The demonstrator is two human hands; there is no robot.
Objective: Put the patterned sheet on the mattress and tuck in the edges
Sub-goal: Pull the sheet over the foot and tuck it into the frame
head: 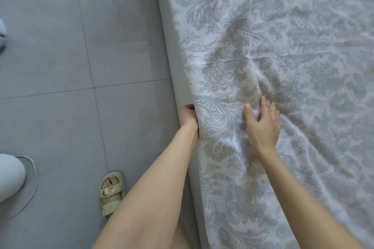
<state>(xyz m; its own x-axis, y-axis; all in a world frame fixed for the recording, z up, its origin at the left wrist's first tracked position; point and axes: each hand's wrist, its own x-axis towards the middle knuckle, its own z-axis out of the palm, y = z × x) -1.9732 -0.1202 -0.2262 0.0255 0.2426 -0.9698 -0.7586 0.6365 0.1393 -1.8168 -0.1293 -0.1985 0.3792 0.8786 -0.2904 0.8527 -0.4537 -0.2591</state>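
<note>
The patterned sheet (pixel 283 46), white with grey paisley and flowers, lies spread over the mattress and fills the right of the view. Wrinkles fan out around my hands. A plain grey strip of the mattress side (pixel 172 56) shows along the sheet's left edge. My left hand (pixel 188 116) is at that edge with its fingers curled round the hem, down against the mattress side. My right hand (pixel 263 125) lies flat on top of the sheet with its fingers spread, pressing the cloth a little to the right of the edge.
Grey floor tiles (pixel 60 46) lie left of the bed. My foot in a beige sandal (pixel 112 192) stands close to the bed side. A pale rounded object (pixel 10 176) sits at the left edge of the floor.
</note>
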